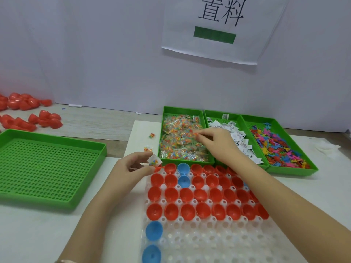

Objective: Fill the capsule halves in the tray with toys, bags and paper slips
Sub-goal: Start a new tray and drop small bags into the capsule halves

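The tray (209, 243) lies nearest. Red halves (187, 194) fill its far rows, and there are a few blue halves (153, 231) in it too. Over the tray's far left corner the left hand (133, 166) pinches a small bag (154, 161). Just beyond the tray the right hand (216, 141) pinches one of the bags (180, 147) in a bin (182, 110). Slips (241, 141) and toys (277, 147) lie beyond the tray's right corner.

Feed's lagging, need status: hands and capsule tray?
Left hand pinches bead bag at far-left corner of capsule tray. Right hand pinching second bag in green bin. Nothing blocking.
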